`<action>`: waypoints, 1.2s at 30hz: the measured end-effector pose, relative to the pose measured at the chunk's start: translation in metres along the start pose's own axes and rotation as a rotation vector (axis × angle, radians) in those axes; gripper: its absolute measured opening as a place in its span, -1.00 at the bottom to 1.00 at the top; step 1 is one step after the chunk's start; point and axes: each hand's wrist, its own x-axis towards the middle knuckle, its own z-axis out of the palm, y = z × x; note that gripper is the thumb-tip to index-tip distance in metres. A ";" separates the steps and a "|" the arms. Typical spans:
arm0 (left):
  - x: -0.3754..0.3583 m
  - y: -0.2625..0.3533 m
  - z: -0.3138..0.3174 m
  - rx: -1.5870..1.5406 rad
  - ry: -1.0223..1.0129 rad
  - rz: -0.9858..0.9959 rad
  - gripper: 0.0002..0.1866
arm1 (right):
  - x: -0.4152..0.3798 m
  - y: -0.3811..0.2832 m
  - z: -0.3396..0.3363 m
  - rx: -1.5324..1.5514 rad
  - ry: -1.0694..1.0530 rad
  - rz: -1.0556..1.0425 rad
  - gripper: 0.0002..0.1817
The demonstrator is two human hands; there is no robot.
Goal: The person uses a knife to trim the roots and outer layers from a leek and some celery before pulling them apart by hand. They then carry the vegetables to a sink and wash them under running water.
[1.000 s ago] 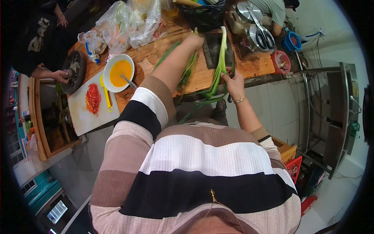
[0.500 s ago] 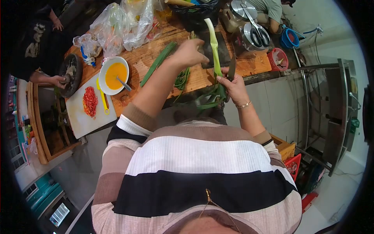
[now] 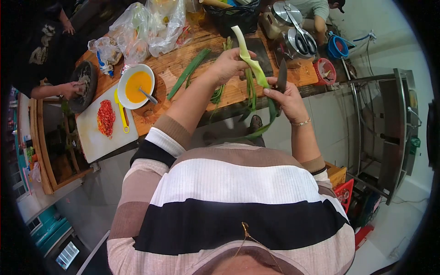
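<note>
gripping a long green leek stalk (image 3: 251, 59) above the wooden table (image 3: 183, 62), the left hand (image 3: 229, 64) is closing its grip around the pale upper part. the right hand (image 3: 286, 94) is pinching the stalk lower down while clasping a knife (image 3: 281, 75), blade pointing up.

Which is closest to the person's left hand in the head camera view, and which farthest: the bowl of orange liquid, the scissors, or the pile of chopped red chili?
From the left hand:
1. Scissors, on a pot lid at the far right of the table.
2. Bowl of orange liquid, to the left on the wooden table.
3. Chopped red chili, farther left on the white cutting board.
</note>
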 end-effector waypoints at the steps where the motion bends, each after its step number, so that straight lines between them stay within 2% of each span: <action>1: -0.001 0.001 0.001 0.057 0.039 0.015 -0.66 | -0.002 -0.001 -0.005 -0.041 0.008 0.006 -0.70; 5: -0.009 0.007 0.010 0.439 0.242 0.055 -0.80 | -0.012 -0.014 -0.018 -0.182 -0.005 -0.002 -0.70; 8: -0.011 0.003 0.012 0.584 0.316 0.073 -0.78 | -0.018 -0.021 -0.028 -0.285 -0.009 -0.021 -0.71; 11: -0.014 -0.002 0.010 0.737 0.334 0.153 -0.77 | -0.023 -0.034 -0.032 -0.390 0.017 -0.069 -0.74; 17: -0.026 -0.006 0.013 0.742 0.221 0.124 -0.75 | -0.041 -0.076 -0.050 -0.573 0.010 -0.052 -0.77; 20: -0.016 -0.036 0.004 0.798 0.258 0.250 -0.75 | -0.052 -0.090 -0.062 -0.709 0.012 -0.080 -0.77; 23: -0.023 -0.018 0.001 0.898 0.411 0.097 -0.75 | -0.070 -0.116 -0.077 -0.822 0.052 -0.098 -0.76; 26: -0.024 -0.002 0.007 1.030 0.473 0.078 -0.78 | -0.078 -0.128 -0.098 -0.640 0.085 -0.084 -0.75; 29: -0.007 0.000 0.010 0.925 0.469 0.018 -0.78 | -0.076 -0.132 -0.109 -0.599 0.101 -0.148 -0.72; 35: 0.027 0.015 0.027 0.503 0.348 -0.095 -0.76 | -0.060 -0.114 -0.133 -0.524 0.072 -0.183 -0.72; 36: 0.031 0.022 0.032 0.536 0.338 -0.066 -0.76 | -0.059 -0.112 -0.135 -0.521 0.070 -0.189 -0.72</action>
